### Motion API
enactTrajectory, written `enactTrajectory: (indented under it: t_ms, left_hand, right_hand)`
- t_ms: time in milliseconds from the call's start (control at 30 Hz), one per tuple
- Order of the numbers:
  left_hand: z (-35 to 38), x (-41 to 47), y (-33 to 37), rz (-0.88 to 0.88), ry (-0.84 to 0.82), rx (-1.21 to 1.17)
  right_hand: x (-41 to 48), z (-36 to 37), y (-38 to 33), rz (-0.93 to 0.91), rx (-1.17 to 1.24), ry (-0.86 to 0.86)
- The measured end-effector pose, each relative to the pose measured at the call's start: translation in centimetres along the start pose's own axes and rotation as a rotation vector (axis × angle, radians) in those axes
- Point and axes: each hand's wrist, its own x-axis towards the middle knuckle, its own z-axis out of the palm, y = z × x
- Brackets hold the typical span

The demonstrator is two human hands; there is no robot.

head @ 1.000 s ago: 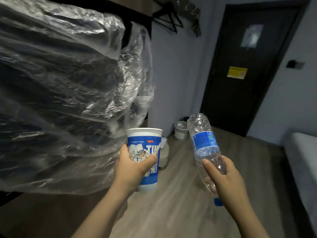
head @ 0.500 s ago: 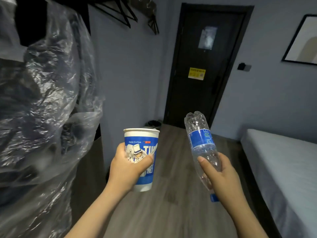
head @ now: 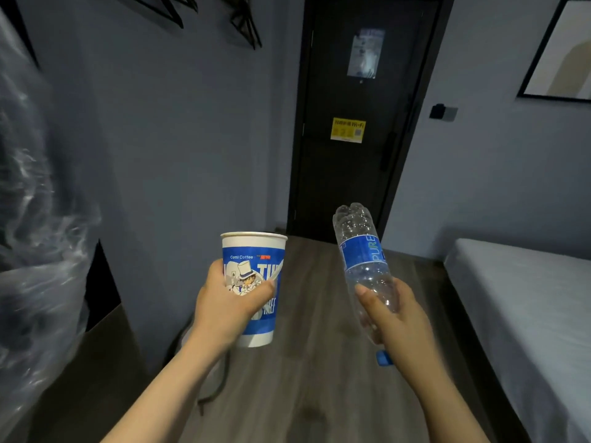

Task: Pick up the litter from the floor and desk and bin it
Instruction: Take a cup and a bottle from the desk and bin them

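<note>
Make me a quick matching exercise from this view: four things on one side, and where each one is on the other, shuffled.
1 paper cup
2 plastic bottle
3 yellow sticker
4 bed

A on the dark door
B in the left hand
C along the right edge
D upside down in the right hand

Pairs: 1-B, 2-D, 3-A, 4-C

You're standing in a small rented bedroom, likely a hotel or guesthouse room.
A bed (head: 527, 308) with a bare mattress lines your right, a yellow Wi-Fi sticker (head: 348, 130) marks the dark door (head: 358, 174), and hangers (head: 246, 24) hang on the wall.
</note>
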Motion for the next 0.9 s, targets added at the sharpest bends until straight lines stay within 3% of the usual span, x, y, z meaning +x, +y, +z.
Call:
enactTrajectory:
  t_ms: [433, 900]
  left_hand:
    - [8.1, 22.0, -2.8, -0.111, 0.087, -0.019]
    - [11.6, 51.3, -9.5, -0.151, 0.057, 0.024]
  right_hand:
    - [25.3, 4.6, 1.9, 0.037, -0.020, -0.101]
    - [52.5, 16.7, 5.5, 0.027, -0.076, -0.111]
